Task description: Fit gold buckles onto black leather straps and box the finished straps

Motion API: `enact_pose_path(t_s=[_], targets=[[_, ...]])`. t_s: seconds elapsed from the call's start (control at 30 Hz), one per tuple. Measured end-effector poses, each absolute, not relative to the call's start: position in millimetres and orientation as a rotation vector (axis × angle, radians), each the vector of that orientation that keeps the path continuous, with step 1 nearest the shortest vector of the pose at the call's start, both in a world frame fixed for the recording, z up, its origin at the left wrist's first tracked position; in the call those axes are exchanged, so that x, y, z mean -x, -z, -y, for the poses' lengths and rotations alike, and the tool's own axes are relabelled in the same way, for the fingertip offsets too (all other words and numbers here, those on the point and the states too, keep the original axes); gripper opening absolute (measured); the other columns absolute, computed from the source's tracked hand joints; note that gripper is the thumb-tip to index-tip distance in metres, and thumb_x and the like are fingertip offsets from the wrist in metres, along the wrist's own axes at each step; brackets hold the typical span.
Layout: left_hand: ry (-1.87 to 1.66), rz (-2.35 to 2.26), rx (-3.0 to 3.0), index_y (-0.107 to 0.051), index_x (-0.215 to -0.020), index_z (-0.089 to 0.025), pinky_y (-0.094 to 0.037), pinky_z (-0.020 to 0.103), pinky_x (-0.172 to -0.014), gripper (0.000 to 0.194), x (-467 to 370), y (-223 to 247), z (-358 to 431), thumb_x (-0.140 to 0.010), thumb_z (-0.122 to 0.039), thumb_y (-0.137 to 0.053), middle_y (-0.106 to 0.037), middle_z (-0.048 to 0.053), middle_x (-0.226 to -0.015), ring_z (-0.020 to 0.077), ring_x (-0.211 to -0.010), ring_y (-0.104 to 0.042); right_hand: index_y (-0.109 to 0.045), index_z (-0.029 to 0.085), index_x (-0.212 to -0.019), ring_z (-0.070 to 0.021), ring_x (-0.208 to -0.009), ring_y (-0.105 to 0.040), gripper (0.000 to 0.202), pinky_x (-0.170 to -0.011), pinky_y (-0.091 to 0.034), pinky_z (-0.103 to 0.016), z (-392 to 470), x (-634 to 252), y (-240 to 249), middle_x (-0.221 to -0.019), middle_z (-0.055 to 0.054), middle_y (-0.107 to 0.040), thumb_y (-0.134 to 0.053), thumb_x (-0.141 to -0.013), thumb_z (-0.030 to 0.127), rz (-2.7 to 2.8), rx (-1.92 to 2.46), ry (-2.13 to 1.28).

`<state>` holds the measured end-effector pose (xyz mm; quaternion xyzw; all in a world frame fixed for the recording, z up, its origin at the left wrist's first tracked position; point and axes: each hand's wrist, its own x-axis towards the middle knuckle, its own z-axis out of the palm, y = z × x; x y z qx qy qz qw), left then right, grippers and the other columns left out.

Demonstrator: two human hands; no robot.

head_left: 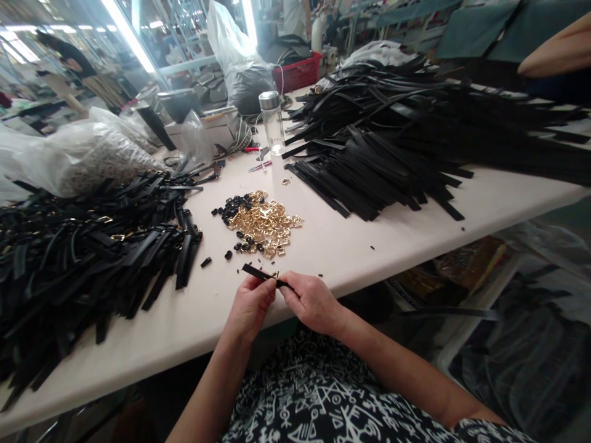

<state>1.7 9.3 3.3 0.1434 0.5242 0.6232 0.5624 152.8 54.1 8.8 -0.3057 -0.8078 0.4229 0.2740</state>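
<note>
Near the table's front edge, my left hand (252,303) pinches a black strap (253,271), whose flat end sticks out to the upper left. My right hand (311,300) is closed on the same strap from the other side, fingertips almost meeting the left ones. Between the fingertips a small gold buckle (276,276) shows on the strap, partly covered. Just beyond my hands lies a pile of gold buckles (265,223), with small black loops (234,207) mostly along its left side.
Straps with buckles heap on the left (92,252); plain black straps (369,166) pile at right. A glass bottle (273,129), pink-handled tool (261,166), plastic bags (87,147) and red crate (298,72) stand or lie farther back. Another person's arm (556,49) shows upper right.
</note>
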Motion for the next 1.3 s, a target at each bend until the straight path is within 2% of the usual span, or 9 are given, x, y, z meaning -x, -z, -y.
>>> enact_pose_path(t_s=[0.2, 0.47, 0.6, 0.73, 0.87, 1.0, 1.07, 1.17, 1.3], targets=[[-1.449, -1.431, -0.634, -0.071, -0.076, -0.014, -0.042, 0.018, -0.057, 0.028, 10.9, 4.8, 2.3, -0.064, -0.034, -0.087, -0.064, -0.001, -0.062, 0.0075, -0.059, -0.053, -0.063, 0.017, -0.090, -0.0155, -0.073, -0.059, 0.017, -0.069, -0.042, -0.027, -51.9, -156.3, -9.4, -0.079, -0.003, -0.065, -0.047, -0.093, 0.022, 2.180, 0.762, -1.150], [-1.569, -1.464, -0.669, -0.064, -0.083, -0.016, -0.044, 0.019, -0.054, 0.029, -4.4, 5.9, 10.0, -0.072, -0.036, -0.082, -0.062, -0.004, -0.064, 0.0075, -0.054, -0.054, -0.060, 0.017, -0.069, -0.0121, -0.065, -0.051, 0.028, -0.063, -0.035, -0.026, -51.0, -149.4, -14.8, -0.066, 0.001, -0.057, -0.050, -0.094, 0.025, 2.170, 0.820, -1.044], [-1.589, -1.492, -0.742, -0.060, -0.085, -0.017, -0.046, 0.020, -0.053, 0.028, -9.3, 2.5, 11.5, -0.079, -0.039, -0.075, -0.061, -0.005, -0.062, 0.0090, -0.053, -0.057, -0.062, 0.017, -0.065, -0.0111, -0.062, -0.052, 0.028, -0.062, -0.034, -0.025, -48.2, -145.7, -16.4, -0.063, 0.001, -0.059, -0.052, -0.090, 0.024, 2.128, 0.894, -1.079], [-1.551, -1.574, -0.967, -0.059, -0.084, -0.018, -0.049, 0.021, -0.054, 0.023, -8.2, -2.4, 15.1, -0.087, -0.039, -0.067, -0.062, -0.004, -0.061, 0.0105, -0.053, -0.059, -0.057, 0.017, -0.059, -0.0101, -0.058, -0.048, 0.030, -0.059, -0.031, -0.025, -47.4, -144.0, -13.2, -0.059, 0.002, -0.057, -0.054, -0.088, 0.026, 2.096, 0.983, -1.056], [-1.461, -1.579, -1.177, -0.063, -0.103, -0.019, -0.055, 0.026, -0.066, 0.022, -2.2, -3.0, 22.7, -0.096, -0.037, -0.055, -0.070, 0.001, -0.076, 0.0133, -0.066, -0.065, -0.047, 0.016, -0.054, -0.0086, -0.053, -0.040, 0.037, -0.054, -0.026, -0.026, -51.7, -145.6, -10.3, -0.053, 0.003, -0.046, -0.056, -0.087, 0.030, 2.064, 1.024, -1.025], [-1.380, -1.464, -1.174, -0.067, -0.105, -0.020, -0.056, 0.028, -0.071, 0.023, 6.6, -6.1, 26.1, -0.094, -0.038, -0.058, -0.071, 0.003, -0.083, 0.0151, -0.072, -0.068, -0.049, 0.016, -0.053, -0.0080, -0.051, -0.040, 0.040, -0.052, -0.025, -0.025, -55.3, -149.9, -15.0, -0.051, 0.004, -0.043, -0.057, -0.088, 0.033, 2.079, 0.998, -1.110], [-1.336, -1.395, -1.086, -0.070, -0.101, -0.020, -0.055, 0.027, -0.069, 0.022, 10.2, -9.9, 25.4, -0.090, -0.039, -0.063, -0.072, 0.004, -0.088, 0.0142, -0.069, -0.066, -0.057, 0.016, -0.056, -0.0085, -0.052, -0.043, 0.036, -0.053, -0.027, -0.024, -55.4, -152.2, -20.3, -0.052, 0.004, -0.049, -0.057, -0.089, 0.033, 2.120, 0.939, -1.179], [-1.197, -1.314, -0.968, -0.071, -0.111, -0.022, -0.055, 0.028, -0.071, 0.030, 14.3, -15.4, 23.7, -0.088, -0.040, -0.066, -0.072, 0.007, -0.104, 0.0139, -0.069, -0.066, -0.067, 0.017, -0.063, -0.0102, -0.056, -0.049, 0.030, -0.055, -0.032, -0.025, -54.0, -155.3, -28.1, -0.059, 0.001, -0.059, -0.057, -0.089, 0.030, 2.164, 0.865, -1.241], [-1.122, -1.251, -0.918, -0.075, -0.104, -0.019, -0.053, 0.028, -0.073, 0.030, 19.2, -17.1, 23.5, -0.082, -0.040, -0.072, -0.074, 0.008, -0.092, 0.0173, -0.075, -0.065, -0.066, 0.017, -0.062, -0.0106, -0.055, -0.049, 0.029, -0.054, -0.032, -0.025, -53.4, -158.4, -32.2, -0.058, 0.001, -0.060, -0.060, -0.088, 0.029, 2.216, 0.838, -1.237]])
